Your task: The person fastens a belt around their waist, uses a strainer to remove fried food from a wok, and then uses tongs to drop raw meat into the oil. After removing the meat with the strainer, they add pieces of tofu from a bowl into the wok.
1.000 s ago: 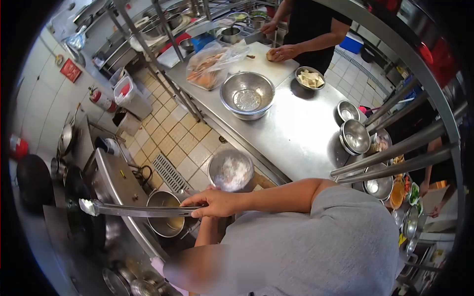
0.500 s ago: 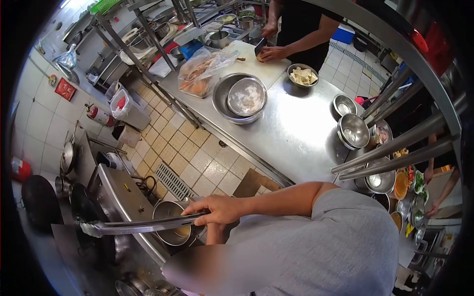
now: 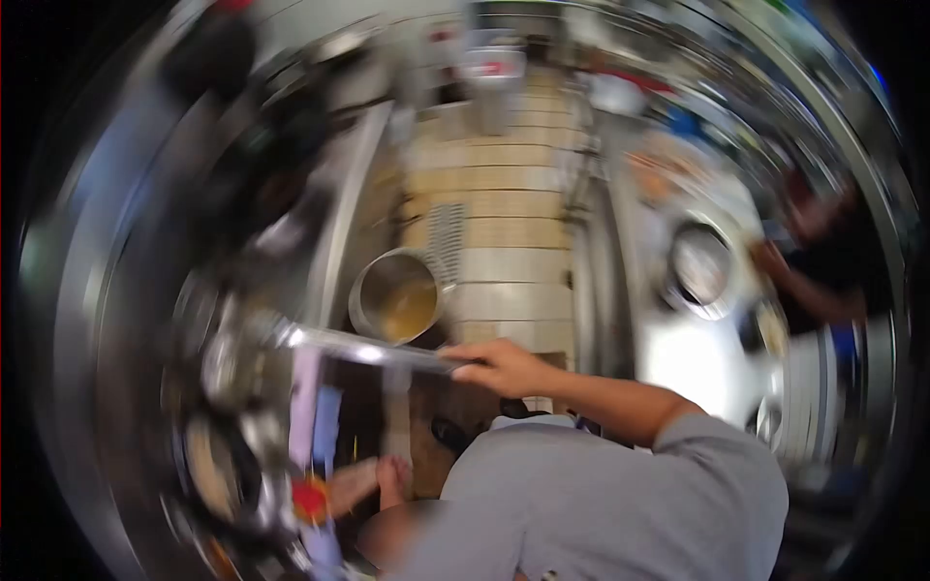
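My right hand point(image 3: 509, 368) is closed around the handle end of long metal tongs point(image 3: 368, 349), which reach left across the view. Lower down, my left hand point(image 3: 392, 479) is closed at the near end of a pale strip, which looks like the long handle of a saucepan point(image 3: 397, 295). Yellowish liquid lies in the saucepan's bottom. The tongs pass in front of its lower rim, and their far tips are blurred. Beside my left hand is a blurred tan shape with a red end point(image 3: 310, 499), too smeared to name.
A metal counter edge point(image 3: 344, 232) runs along the left, with blurred pans behind it. On the right, a steel table point(image 3: 693, 363) bears a bowl point(image 3: 699, 261). A person in dark clothing point(image 3: 833, 261) stands beyond it. Between them lies a tiled floor point(image 3: 509, 232) with a drain grate point(image 3: 446, 237).
My view has swung left and blurred, so the steel table now lies to the right. The saucepan sits further from my body, and my left hand has come out from behind my right arm.
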`<state>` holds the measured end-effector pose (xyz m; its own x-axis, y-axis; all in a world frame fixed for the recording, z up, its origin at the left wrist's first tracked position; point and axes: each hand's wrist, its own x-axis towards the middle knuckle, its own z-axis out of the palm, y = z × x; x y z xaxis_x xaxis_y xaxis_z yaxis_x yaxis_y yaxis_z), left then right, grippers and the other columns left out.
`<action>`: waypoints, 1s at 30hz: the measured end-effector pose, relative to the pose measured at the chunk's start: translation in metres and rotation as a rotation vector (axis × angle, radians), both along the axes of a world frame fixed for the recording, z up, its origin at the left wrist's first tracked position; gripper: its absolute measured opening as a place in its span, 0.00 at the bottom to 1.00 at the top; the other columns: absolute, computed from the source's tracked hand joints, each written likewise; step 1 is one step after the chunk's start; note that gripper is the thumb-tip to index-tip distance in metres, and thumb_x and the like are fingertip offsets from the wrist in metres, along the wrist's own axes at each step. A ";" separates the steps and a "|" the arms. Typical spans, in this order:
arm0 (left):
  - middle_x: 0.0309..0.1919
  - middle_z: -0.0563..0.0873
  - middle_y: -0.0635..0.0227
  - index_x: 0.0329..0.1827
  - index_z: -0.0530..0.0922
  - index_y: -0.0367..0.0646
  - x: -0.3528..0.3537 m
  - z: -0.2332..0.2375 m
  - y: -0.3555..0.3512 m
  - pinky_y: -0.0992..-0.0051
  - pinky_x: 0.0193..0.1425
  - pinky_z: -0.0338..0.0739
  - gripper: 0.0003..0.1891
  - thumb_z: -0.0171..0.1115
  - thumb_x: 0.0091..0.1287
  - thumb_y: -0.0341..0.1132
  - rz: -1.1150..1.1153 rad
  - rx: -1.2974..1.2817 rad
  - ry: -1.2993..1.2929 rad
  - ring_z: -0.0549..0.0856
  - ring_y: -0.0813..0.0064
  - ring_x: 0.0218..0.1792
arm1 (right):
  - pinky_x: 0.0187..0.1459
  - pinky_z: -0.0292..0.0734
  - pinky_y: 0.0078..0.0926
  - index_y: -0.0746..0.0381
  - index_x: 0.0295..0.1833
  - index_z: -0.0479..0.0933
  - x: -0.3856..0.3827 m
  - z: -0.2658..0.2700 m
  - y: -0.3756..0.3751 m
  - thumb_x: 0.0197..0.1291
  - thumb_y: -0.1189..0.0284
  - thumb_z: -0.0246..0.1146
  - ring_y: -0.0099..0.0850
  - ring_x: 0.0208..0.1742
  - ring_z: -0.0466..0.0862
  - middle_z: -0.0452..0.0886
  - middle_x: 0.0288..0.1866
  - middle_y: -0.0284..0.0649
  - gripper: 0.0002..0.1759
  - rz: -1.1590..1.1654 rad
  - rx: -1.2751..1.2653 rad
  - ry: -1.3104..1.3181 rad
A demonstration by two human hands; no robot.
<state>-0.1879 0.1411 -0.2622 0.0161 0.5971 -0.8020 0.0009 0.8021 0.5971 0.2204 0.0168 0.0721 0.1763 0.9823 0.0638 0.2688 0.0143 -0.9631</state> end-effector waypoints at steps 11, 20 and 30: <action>0.32 0.81 0.73 0.44 0.74 0.50 -0.063 0.003 -0.117 0.73 0.26 0.73 0.08 0.51 0.65 0.38 0.315 -0.103 0.179 0.81 0.75 0.27 | 0.24 0.62 0.11 0.63 0.62 0.67 -0.130 0.008 0.107 0.66 0.73 0.50 0.14 0.22 0.64 0.72 0.28 0.31 0.20 0.368 -0.268 0.171; 0.27 0.79 0.70 0.41 0.76 0.49 -0.156 -0.092 -0.115 0.69 0.21 0.73 0.08 0.51 0.61 0.33 0.508 0.038 0.036 0.81 0.71 0.25 | 0.25 0.62 0.14 0.63 0.58 0.71 -0.205 -0.015 0.199 0.57 0.77 0.59 0.14 0.24 0.66 0.70 0.25 0.25 0.21 0.335 -0.160 0.035; 0.30 0.71 0.75 0.51 0.68 0.54 -0.180 0.017 -0.013 0.66 0.32 0.70 0.16 0.54 0.58 0.32 0.897 0.016 0.146 0.71 0.79 0.28 | 0.31 0.69 0.23 0.57 0.54 0.75 -0.204 -0.029 0.314 0.52 0.72 0.65 0.24 0.26 0.72 0.76 0.24 0.40 0.21 0.293 -0.066 -0.487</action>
<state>-0.3680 0.1283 -0.2450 -0.5609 0.3475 -0.7514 -0.5434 0.5302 0.6508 0.0168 0.3313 0.0432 -0.1382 0.9904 0.0065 0.6757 0.0991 -0.7305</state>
